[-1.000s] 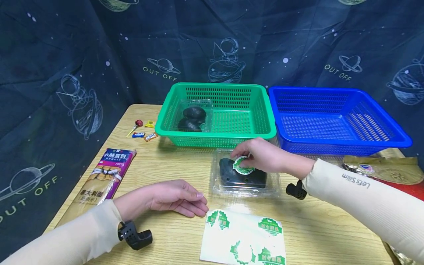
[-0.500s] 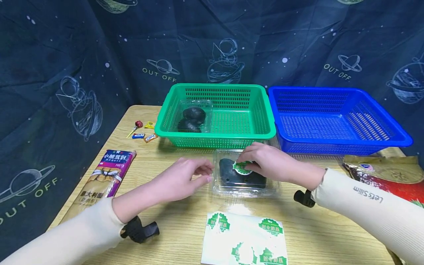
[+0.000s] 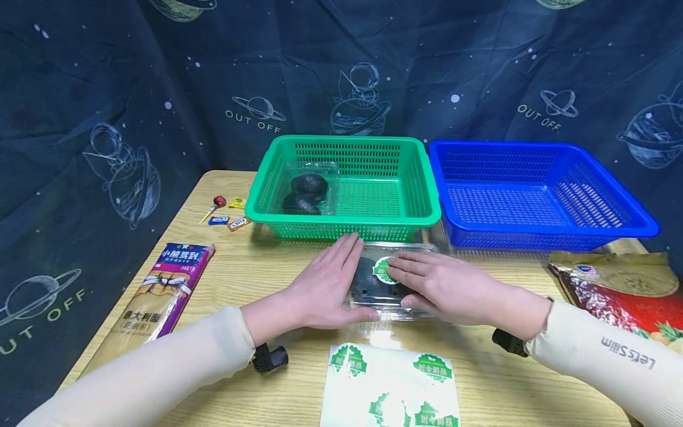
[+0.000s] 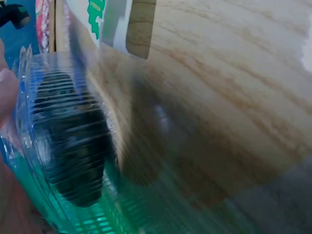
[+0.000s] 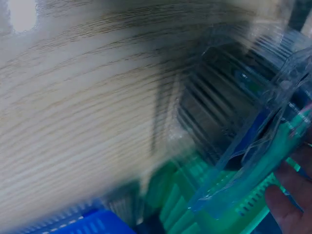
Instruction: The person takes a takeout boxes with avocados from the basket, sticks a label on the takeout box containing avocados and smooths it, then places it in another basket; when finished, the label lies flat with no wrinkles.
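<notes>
A clear plastic clamshell box (image 3: 397,312) with dark oval fruit (image 3: 368,283) inside sits on the table, in front of the green basket. A round green and white sticker (image 3: 382,271) lies on its lid. My left hand (image 3: 322,287) rests along the box's left side, fingers straight and pointing away, thumb by the front edge. With extended fingers my right hand (image 3: 453,286) presses on the lid, fingertips over the sticker's right part. Both wrist views catch the ribbed box side (image 4: 73,146) close up; only parts of the hands show there.
Behind stand a green basket (image 3: 347,219), holding another clear box of dark fruit (image 3: 309,187), and a blue basket (image 3: 549,228). A sticker sheet (image 3: 395,367) lies in front. Pasta (image 3: 165,273) and sweets (image 3: 219,220) are at left, a red-gold bag (image 3: 624,290) at right.
My left hand has moved from the table near the sheet up to the box's left side, fingers straightening. My right hand's pinch on the sticker has loosened; its fingers now lie flat on the lid.
</notes>
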{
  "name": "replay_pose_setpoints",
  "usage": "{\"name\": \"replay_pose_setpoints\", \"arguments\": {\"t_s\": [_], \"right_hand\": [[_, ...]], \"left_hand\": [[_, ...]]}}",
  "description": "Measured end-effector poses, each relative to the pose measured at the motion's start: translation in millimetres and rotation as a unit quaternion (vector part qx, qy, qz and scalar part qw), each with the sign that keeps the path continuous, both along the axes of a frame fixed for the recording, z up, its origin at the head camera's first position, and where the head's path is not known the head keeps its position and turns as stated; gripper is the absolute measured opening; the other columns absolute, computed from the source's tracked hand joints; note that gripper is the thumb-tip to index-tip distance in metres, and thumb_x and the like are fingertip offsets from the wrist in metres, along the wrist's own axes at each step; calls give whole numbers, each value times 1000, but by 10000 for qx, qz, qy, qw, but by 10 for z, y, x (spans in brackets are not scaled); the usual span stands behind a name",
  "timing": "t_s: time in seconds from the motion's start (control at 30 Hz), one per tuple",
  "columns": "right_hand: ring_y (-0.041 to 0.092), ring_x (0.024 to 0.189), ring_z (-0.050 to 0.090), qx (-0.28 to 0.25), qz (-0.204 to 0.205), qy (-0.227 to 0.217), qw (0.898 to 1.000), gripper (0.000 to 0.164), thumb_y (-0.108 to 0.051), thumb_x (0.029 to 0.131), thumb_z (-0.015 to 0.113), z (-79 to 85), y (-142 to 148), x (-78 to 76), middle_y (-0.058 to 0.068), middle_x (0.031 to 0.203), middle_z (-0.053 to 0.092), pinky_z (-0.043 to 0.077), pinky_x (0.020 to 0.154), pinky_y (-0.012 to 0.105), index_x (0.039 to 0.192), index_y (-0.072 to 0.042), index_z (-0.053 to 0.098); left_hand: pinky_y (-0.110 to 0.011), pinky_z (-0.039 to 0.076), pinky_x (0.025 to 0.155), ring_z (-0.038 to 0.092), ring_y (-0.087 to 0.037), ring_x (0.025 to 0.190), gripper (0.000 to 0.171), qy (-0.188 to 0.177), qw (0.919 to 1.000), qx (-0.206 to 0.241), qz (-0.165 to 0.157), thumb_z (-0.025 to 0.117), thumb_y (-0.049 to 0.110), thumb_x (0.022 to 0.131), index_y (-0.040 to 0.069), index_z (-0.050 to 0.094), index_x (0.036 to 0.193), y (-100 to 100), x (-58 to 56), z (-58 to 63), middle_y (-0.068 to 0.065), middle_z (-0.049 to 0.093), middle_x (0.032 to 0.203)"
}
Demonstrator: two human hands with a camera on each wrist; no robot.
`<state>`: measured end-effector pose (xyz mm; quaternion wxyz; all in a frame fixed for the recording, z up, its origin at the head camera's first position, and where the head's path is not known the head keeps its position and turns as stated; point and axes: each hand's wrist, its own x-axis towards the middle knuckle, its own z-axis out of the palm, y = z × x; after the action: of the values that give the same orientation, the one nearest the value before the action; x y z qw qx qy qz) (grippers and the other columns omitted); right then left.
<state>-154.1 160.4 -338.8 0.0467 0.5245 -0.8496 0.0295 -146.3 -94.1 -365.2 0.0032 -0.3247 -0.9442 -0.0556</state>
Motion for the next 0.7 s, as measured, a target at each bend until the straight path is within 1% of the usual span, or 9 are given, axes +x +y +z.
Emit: {"name": "replay_pose_setpoints", "arguments": {"t_s": [0.1,0.2,0.3,0.4,0.53,0.7], "right_hand": [[30,133,42,126,31,3,9999,55,-40,99,47,8,-26,30,14,141,48,36,106,45,138,-1,49],[28,132,42,83,151,-177,9997,58,-43,100,45,8,-77,54,15,142,47,37,106,43,140,-2,47],[27,132,43,37,275,-351,9990,60,-44,100,42,1,-147,62,15,143,46,38,105,42,142,-1,43],[27,133,41,93,322,-395,9987,62,-45,100,40,-15,-202,56,15,145,43,37,106,41,144,-1,39],[26,136,37,309,244,-305,9988,66,-48,100,37,-32,-244,49,16,147,39,34,108,41,145,1,35],[27,137,34,594,-60,-237,9979,73,-54,100,32,-36,-264,43,18,149,36,30,111,40,146,3,33]], "left_hand": [[-44,23,114,12,-33,144,118,-166,9999,24,0,41,83,77,-5,11,150,5,-5,-2,-22,8,157],[-43,22,114,10,-33,145,118,-317,9995,48,20,43,81,77,-5,9,150,14,-1,-10,-22,6,157],[-42,19,115,7,-32,145,118,-426,9991,39,56,42,81,78,-5,7,151,19,9,-19,-22,4,157],[-40,15,116,4,-33,145,117,-526,9986,41,8,41,80,79,-6,6,150,22,17,-20,-23,2,157],[-39,14,116,5,-35,145,114,-591,9982,102,-71,43,76,82,-7,7,149,26,16,-20,-25,4,156],[-39,17,115,5,-35,145,113,-617,9981,66,-15,45,75,82,-7,7,150,28,9,-17,-25,5,156]]}}
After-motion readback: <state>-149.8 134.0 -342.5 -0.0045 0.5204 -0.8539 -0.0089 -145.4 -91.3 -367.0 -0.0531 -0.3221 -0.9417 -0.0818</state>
